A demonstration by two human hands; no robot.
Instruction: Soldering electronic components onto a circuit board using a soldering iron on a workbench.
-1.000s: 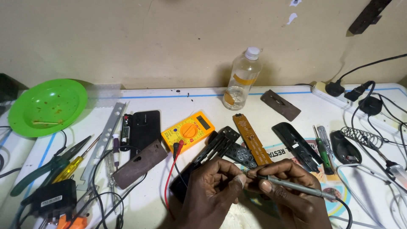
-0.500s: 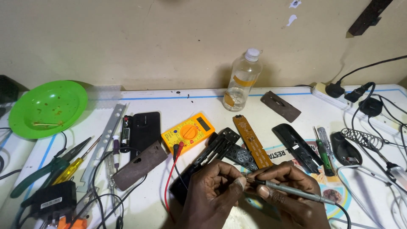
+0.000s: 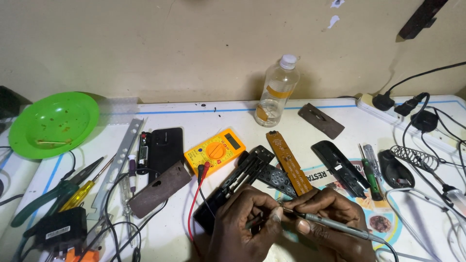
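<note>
A grey soldering iron [image 3: 335,224] is held like a pen in the right hand [image 3: 330,218], fingers closed around its shaft, the tip pointing left toward the fingertips of the left hand [image 3: 247,221]. The left hand is closed in a pinch on something small just at the iron's tip; what is pinched cannot be made out. Both hands are found at the near edge of the white table [image 3: 218,116], and the iron's cable runs off to the near right. Just beyond the left hand a black remote casing [image 3: 242,179] is laid, with a brown circuit board [image 3: 289,162] to its right. Farther left an orange multimeter [image 3: 214,151] is seen, and a clear plastic bottle [image 3: 277,92] stands at the far wall.
</note>
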